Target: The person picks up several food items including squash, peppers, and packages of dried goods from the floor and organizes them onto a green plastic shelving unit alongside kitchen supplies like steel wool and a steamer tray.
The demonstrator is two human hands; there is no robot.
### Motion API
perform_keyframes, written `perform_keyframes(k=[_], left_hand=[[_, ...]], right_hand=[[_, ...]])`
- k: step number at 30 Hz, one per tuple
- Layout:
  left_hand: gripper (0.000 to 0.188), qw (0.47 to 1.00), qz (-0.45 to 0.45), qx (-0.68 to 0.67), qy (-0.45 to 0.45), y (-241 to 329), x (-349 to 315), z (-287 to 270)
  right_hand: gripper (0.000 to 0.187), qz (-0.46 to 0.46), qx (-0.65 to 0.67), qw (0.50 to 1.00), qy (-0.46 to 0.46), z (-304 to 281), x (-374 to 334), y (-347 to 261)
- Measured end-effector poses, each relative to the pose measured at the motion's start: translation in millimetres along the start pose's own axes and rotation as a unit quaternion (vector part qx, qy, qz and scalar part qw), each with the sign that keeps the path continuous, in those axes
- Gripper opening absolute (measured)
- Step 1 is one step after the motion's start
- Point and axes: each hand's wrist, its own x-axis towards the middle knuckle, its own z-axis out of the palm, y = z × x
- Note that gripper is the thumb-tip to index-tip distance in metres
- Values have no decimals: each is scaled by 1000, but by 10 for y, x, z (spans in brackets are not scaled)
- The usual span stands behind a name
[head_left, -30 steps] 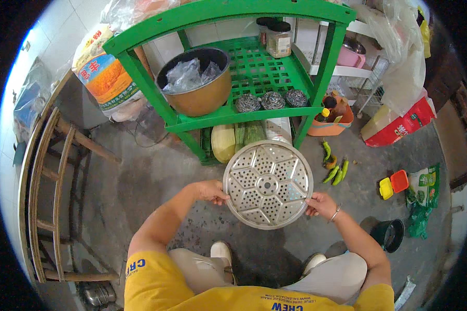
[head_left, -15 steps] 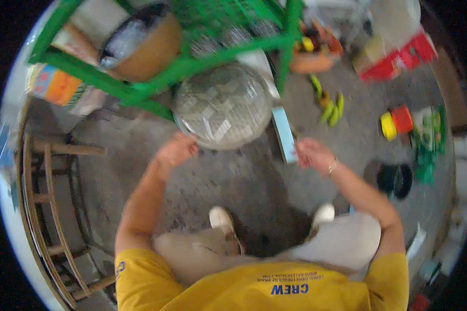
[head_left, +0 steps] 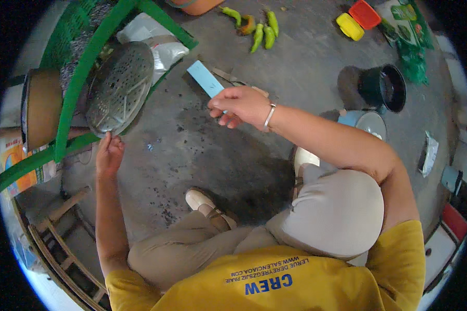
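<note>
Left hand [head_left: 110,153]: fingers pinch the steamer plate [head_left: 120,88], probably steadying its tilt. Right hand [head_left: 241,107]: fingers clasp a light-blue bar [head_left: 205,79].

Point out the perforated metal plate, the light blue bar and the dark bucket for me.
Perforated metal plate [head_left: 120,89]: head view, on the middle of its holed face.
Light blue bar [head_left: 205,79]: head view, on its broad face.
Dark bucket [head_left: 370,86]: head view, on its outer side wall.

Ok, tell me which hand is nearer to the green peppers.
Right. The right hand is below the green peppers in the picture, holding the blue bar; the left hand is farther off, to their lower left, at the rim of the metal tray.
</note>
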Motion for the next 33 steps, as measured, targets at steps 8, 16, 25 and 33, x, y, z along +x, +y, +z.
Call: perform_keyframes(k=[8,16,25,33], left_hand=[[9,997,-33,-70,24,99,-182,-218],[7,997,-42,-57,5,-163,-236,-265],[11,993,13,-120,-16,-71,-187,-212],[13,991,-11,-134,15,-427,-400,-546]], right_hand=[[23,1,42,998,44,-221,-121,-32],[17,13,0,997,75,-197,-84,-288],[20,-75,-194,972,109,-30,493,-1242],[22,-92,-422,901,-35,345,489,-460]])
